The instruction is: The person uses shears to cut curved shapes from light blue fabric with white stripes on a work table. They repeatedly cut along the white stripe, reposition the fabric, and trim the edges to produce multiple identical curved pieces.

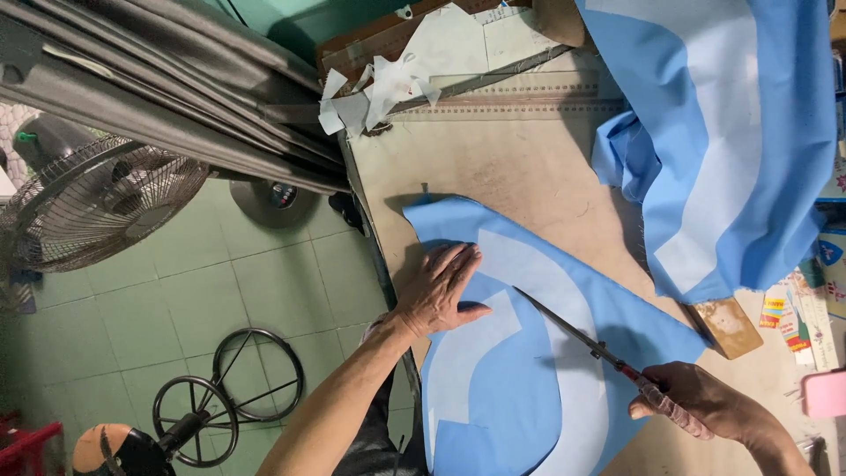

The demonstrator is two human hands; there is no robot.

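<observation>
A: Entry, head view. Right hand (696,407) has its grip closed around the handles of the long scissors (577,335). The blades point up and left, with the tip at the inner edge of the pale curved pattern piece (564,291). I cannot tell whether the blades are parted or shut.

B: Left hand?

A: Left hand (441,291) lies flat, fingers spread, palm down on the blue fabric (511,397). It grips nothing and only presses. The thumb sits close to the blade line, just beside a second pale piece (467,353).

B: Where is the fabric?

A: It lies on the worn surface (493,159), near the left edge, with its lower part running out of frame. A larger blue and white cloth (723,132) is heaped at the upper right, apart from the one being cut.

B: Risks?

A: My judgement is that the pressing thumb is the first hazard, since a long stroke toward it could nick it. Second, the pale pieces look loosely laid, so if the palm eases off they could slide and the cut would leave the outline. Third, the fabric lies close to the surface edge, and its weight could drag it toward the floor.

B: Surroundings?

A: There are paper scraps (370,97) at the far edge, and a floor fan (88,203) and a round stool frame (229,397) stand on the green tiles.
</observation>
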